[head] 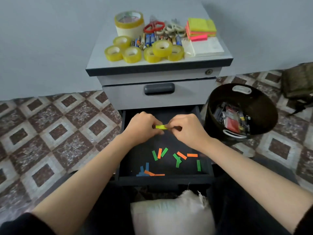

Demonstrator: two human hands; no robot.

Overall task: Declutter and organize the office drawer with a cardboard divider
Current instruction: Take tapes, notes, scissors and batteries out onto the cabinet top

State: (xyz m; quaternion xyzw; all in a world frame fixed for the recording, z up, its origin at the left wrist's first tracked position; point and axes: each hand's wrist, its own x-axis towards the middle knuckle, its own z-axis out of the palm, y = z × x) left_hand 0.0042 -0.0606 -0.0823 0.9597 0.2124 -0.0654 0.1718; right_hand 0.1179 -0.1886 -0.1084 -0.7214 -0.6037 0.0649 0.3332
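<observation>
a: what's on the far left?
b: patterned floor tiles [50,133], nothing else. then the left hand [142,126] over the open drawer [165,179], fingers curled in tight, pinching the left end of a yellow-green strip [160,127].

a: so where's the strip vs the grip?
b: btwn both hands, lying roughly level above the back part of the drawer. left fingertips on its left end, right hand [188,128] closed narrow on its right end. only the middle shows, ends hidden by fingers.

a: rest of the strips?
b: loose on the drawer floor, nearer the front & below the hands, not touching them. blue strips [143,170] front-left, green strips [158,154] and orange strips [186,155] scattered mid to right, some overlapping.

a: up top?
b: cabinet top [159,65] holds tape rolls [132,54] at left, batteries [149,40] and scissors [155,26] mid, sticky note pads [200,28] right. upper drawer w/ dark handle [159,88] is closed.

a: far right?
b: black bin [240,109] on the floor just beside the drawer, w/ mixed items inside, can't tell what.
</observation>
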